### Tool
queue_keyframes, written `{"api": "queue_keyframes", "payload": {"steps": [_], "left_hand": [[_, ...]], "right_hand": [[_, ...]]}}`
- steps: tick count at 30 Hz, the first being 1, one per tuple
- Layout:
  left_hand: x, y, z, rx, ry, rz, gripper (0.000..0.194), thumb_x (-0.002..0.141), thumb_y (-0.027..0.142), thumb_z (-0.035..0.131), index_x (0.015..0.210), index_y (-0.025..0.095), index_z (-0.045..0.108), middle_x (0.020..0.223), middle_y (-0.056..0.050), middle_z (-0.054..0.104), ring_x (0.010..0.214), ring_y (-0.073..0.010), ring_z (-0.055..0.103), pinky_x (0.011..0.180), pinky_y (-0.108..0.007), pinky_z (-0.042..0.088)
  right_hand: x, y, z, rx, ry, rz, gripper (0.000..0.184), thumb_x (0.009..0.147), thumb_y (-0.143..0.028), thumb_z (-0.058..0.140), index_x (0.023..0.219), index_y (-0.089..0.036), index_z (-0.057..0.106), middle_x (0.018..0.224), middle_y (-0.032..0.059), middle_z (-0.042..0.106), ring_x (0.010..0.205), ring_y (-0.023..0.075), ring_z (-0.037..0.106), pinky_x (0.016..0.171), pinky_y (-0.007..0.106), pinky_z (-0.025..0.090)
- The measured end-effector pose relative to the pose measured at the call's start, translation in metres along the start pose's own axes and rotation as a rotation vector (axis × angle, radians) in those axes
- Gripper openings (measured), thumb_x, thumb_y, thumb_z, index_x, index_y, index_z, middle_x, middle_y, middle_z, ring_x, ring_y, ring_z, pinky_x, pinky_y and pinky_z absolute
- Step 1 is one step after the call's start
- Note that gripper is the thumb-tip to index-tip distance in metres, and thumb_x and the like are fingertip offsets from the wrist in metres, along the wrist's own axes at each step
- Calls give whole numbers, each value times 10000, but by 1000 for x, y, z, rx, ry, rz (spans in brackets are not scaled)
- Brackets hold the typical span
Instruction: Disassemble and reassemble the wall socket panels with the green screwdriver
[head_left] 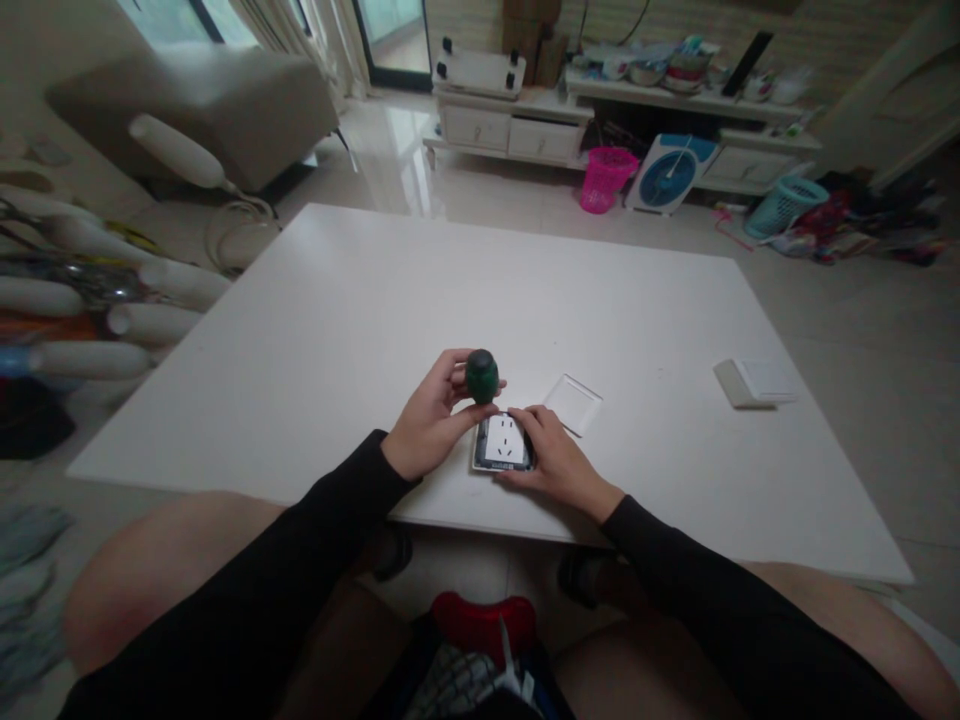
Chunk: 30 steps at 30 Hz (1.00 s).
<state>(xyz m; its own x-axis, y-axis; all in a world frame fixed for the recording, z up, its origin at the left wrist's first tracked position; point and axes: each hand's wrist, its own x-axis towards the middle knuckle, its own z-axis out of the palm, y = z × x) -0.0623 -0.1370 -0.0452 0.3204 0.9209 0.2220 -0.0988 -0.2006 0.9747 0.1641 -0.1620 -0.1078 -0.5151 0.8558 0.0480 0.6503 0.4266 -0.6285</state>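
Observation:
My left hand [436, 412] is closed around a screwdriver [481, 376] with a dark green handle, its butt end facing up at me. The shaft and tip are hidden below the handle, over the upper left edge of the wall socket [505, 440]. This socket has a white face with several slots and a dark surround, and lies near the table's front edge. Gripping it from the right side is my right hand [553, 455], thumb at the near edge and fingers at the far edge. Just beyond that hand lies a white square cover frame [574, 404].
A white box-shaped piece [756, 384] sits at the right of the white table [360, 300]. Wrapped white rods [180, 150] stick out at the left. Across the floor are a pink basket [606, 180], a blue fan [670, 175] and a low cabinet [544, 140].

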Motion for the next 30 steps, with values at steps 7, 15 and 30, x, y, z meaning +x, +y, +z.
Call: {"api": "queue_keyframes", "payload": {"steps": [7,15,30], "left_hand": [[-6,-4,2,109,-32,60,308,1015,283,580,1297,198,490,1014,-44,635,953,-187,623,932,-393,513],[-5,-5,4,52,-34,-13,322,999,330,653,1217,207,451,852,2,663,817,-173,703,812,-352,566],[-7,-3,0,155,-28,70,360,1012,298,594,1339,207,475,998,-33,616,938,-192,604,950,-406,492]], "right_hand": [[0,0,0,0,-3,1,870,759,-360,878,1487,-262,411,1279,131,545,1171,327,545,1002,513,522],[0,-1,0,1,4,-15,852,767,-351,876,1479,-286,413,1256,116,549,1158,323,549,986,514,525],[1,0,0,-4,11,-19,857,766,-370,869,1488,-283,416,1252,131,551,1158,348,559,971,543,530]]}}
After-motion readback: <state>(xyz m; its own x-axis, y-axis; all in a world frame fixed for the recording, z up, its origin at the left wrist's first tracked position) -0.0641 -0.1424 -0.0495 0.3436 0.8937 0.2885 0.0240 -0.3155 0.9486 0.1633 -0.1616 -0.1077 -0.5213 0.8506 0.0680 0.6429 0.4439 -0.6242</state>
